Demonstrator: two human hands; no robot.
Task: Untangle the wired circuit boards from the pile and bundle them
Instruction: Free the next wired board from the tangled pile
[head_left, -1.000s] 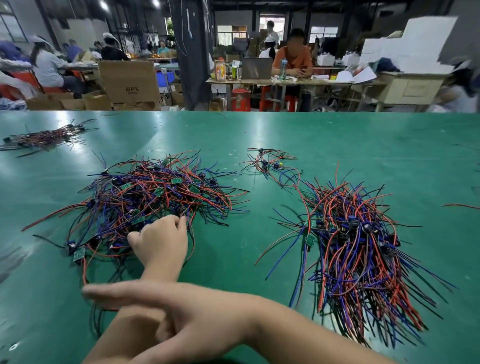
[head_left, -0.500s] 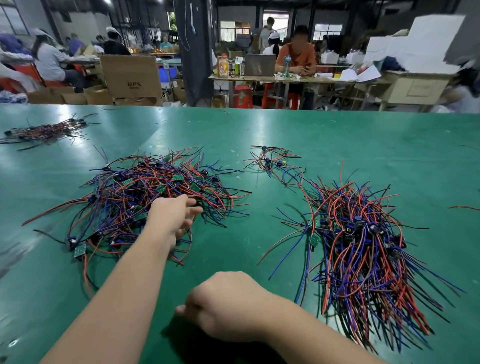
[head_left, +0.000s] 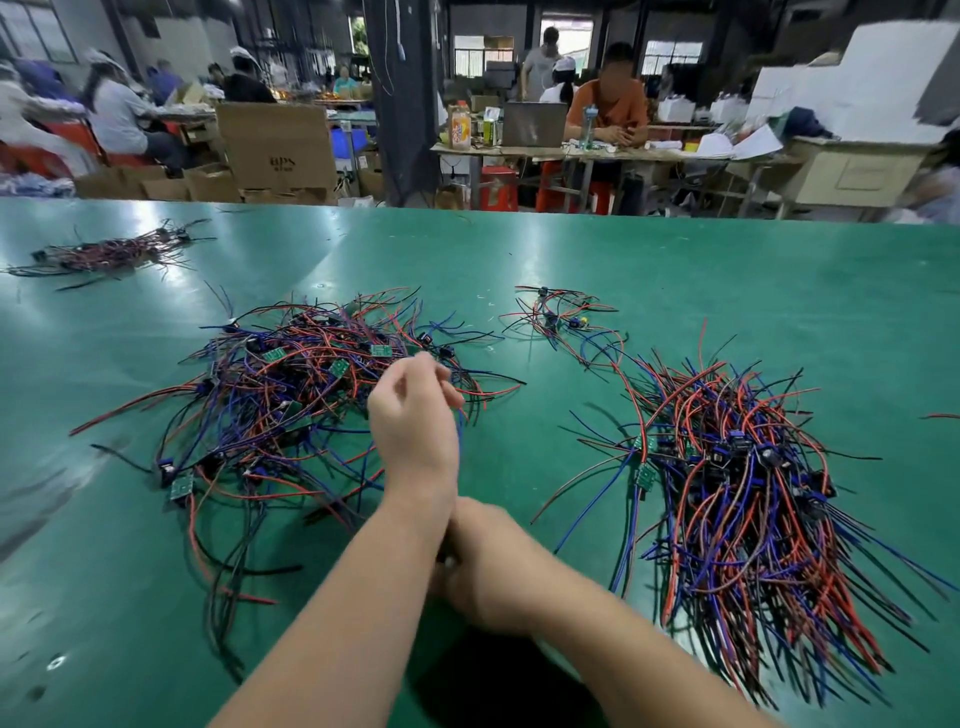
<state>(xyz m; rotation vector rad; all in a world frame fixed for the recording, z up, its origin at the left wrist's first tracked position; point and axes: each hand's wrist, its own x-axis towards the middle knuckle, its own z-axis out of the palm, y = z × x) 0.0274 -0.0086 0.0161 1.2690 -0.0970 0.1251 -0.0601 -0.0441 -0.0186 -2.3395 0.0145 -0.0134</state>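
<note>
Lifted since 0.5 s ago, the left hand (head_left: 415, 415) hangs over the pile (head_left: 291, 405) on the counter (head_left: 727, 291), curled and seemingly pinching a blue wire (head_left: 460, 441) to draw it free, while the right hand (head_left: 488, 561) curls by that wrist, its grasp hidden, near the bundle (head_left: 753, 493) at right.

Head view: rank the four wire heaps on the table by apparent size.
Tangled red-blue-black wire pile at left and combed wire pile at right: alike, unranked.
Far dark wire bundle and small centre wire cluster: distance makes order unsure.
</note>
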